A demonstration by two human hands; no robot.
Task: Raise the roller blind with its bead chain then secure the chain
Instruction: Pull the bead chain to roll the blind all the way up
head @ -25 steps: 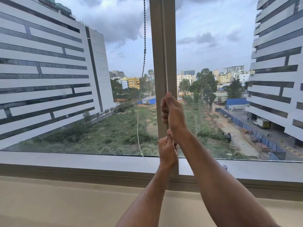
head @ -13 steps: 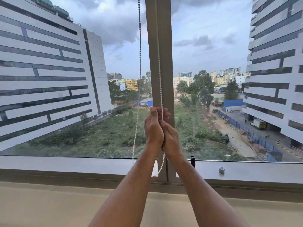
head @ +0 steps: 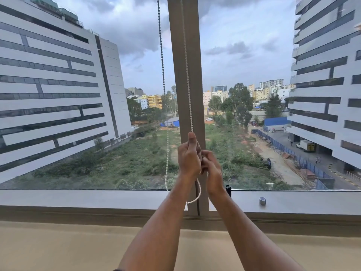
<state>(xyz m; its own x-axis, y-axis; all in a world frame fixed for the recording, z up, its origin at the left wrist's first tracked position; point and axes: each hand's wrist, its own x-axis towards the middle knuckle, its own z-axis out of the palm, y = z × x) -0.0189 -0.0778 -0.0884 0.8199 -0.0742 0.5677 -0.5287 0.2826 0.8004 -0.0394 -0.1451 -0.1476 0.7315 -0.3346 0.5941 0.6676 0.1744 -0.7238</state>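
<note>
A white bead chain hangs in two strands from above the frame, in front of the beige window post. Its right strand runs down into my left hand, which is closed around it with the thumb up. My right hand sits just below and to the right, touching the left, fingers curled on the same strand. The chain's bottom loop dangles under both hands; the left strand hangs free. The roller blind itself is out of view above.
The window sill runs across below the glass. A small black clip stands on the frame just right of the post, and a small metal knob sits farther right. A beige ledge lies nearest me.
My left hand has moved from below the right hand to above it on the chain. Both hands now sit close together, and the view has shifted slightly to the right.
</note>
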